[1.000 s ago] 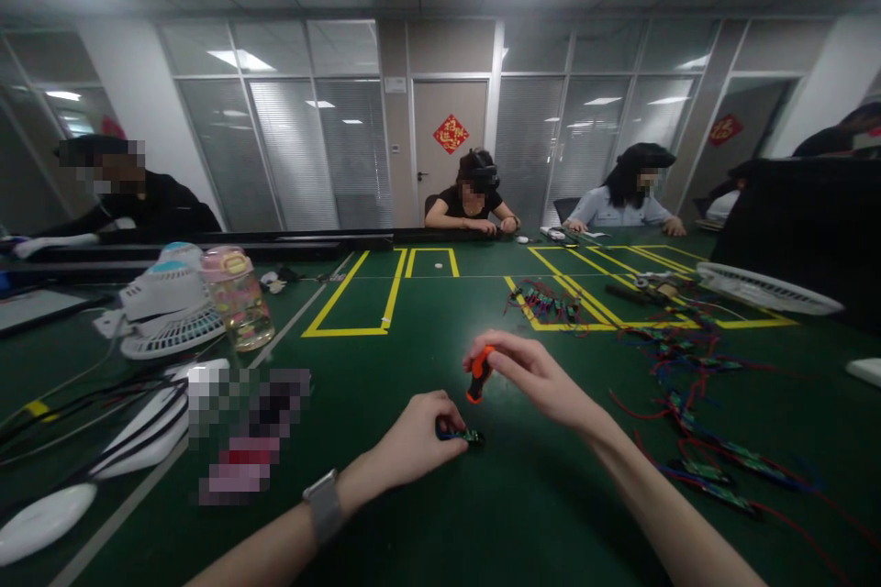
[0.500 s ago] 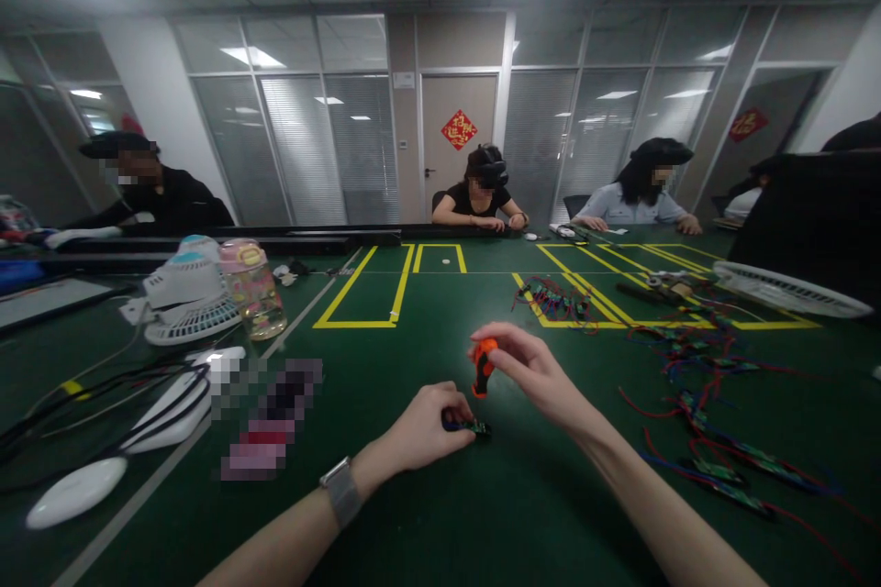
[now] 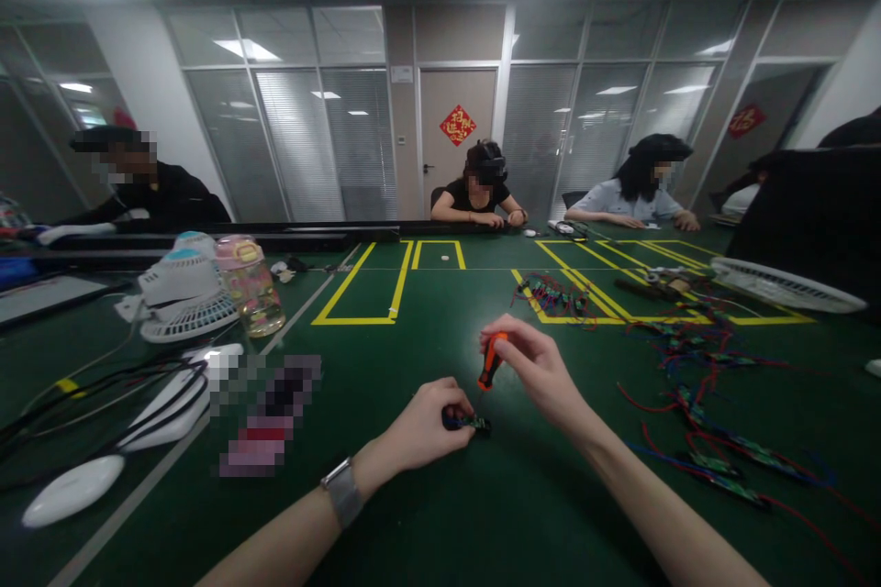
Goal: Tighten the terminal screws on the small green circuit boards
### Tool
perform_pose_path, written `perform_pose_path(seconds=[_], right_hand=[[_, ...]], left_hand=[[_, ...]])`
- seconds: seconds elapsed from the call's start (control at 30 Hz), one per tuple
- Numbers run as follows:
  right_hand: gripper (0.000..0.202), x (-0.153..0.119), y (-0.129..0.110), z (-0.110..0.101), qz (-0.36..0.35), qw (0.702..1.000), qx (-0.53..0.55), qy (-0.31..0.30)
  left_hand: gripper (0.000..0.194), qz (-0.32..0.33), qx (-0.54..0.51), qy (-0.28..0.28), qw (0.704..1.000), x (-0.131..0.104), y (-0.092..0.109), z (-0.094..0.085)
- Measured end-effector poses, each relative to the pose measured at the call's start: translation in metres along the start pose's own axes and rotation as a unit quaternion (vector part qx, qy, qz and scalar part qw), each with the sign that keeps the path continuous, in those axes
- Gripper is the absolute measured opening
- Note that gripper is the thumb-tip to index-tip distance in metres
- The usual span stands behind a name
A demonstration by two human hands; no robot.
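My right hand (image 3: 529, 358) is closed around the orange and black handle of a screwdriver (image 3: 491, 363). Its thin shaft slants down toward a small green circuit board (image 3: 480, 425); I cannot tell whether the tip touches it. Near the middle of the green table, my left hand (image 3: 432, 422) pinches that board between thumb and fingers and keeps it low at the tabletop. Dark and blue wires on the board are partly covered by the left fingers. A watch (image 3: 340, 488) is on my left wrist.
Circuit boards with red and blue wires (image 3: 716, 463) lie at right, and another bunch (image 3: 554, 295) farther back. At left are a bottle (image 3: 249, 289), a white fan (image 3: 189, 298), cables and a power strip (image 3: 175, 404). Several people sit across the table (image 3: 358, 385).
My right hand has shifted slightly right, and the screwdriver has tilted, so its shaft now shows above the board. The left hand stays on the board. The camera view has moved slightly.
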State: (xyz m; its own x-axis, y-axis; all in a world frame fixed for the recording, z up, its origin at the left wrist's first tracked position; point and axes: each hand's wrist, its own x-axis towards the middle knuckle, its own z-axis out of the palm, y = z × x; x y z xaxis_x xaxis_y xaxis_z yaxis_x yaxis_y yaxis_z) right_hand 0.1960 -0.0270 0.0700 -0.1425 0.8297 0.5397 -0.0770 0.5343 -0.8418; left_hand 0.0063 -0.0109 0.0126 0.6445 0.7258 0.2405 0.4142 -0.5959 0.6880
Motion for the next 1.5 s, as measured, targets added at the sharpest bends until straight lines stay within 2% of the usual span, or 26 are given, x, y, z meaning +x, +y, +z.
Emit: perform_pose_path(seconds=[0.2, 0.47, 0.63, 0.77, 1.0, 1.2, 1.5], right_hand=[[0.017, 0.0, 0.001, -0.002, 0.027, 0.996, 0.076, -0.047], [0.015, -0.001, 0.004, 0.0, 0.028, 0.994, 0.098, -0.049], [0.021, -0.002, 0.002, 0.006, 0.063, 0.984, 0.152, -0.071], [0.017, -0.003, 0.0, 0.013, 0.068, 0.974, 0.199, -0.078], [0.014, -0.003, 0.007, 0.008, 0.044, 0.989, 0.14, -0.019], [0.021, -0.001, 0.007, 0.007, 0.055, 0.987, 0.144, -0.051], [0.011, -0.001, 0.007, 0.007, 0.03, 0.982, 0.179, -0.046]], left_hand=[[0.011, 0.0, 0.001, 0.001, 1.0, -0.001, 0.002, -0.001], [0.011, -0.006, 0.008, -0.009, 1.0, -0.001, 0.001, -0.002], [0.013, -0.003, 0.013, 0.0, 1.0, -0.002, -0.002, 0.0], [0.013, 0.004, 0.016, -0.001, 1.0, -0.001, -0.004, 0.002], [0.013, 0.004, 0.028, 0.005, 1.0, -0.002, -0.002, 0.001], [0.015, 0.002, 0.03, 0.0, 1.0, -0.002, -0.002, 0.001], [0.01, 0.005, 0.028, 0.007, 1.0, -0.001, -0.002, 0.001]])
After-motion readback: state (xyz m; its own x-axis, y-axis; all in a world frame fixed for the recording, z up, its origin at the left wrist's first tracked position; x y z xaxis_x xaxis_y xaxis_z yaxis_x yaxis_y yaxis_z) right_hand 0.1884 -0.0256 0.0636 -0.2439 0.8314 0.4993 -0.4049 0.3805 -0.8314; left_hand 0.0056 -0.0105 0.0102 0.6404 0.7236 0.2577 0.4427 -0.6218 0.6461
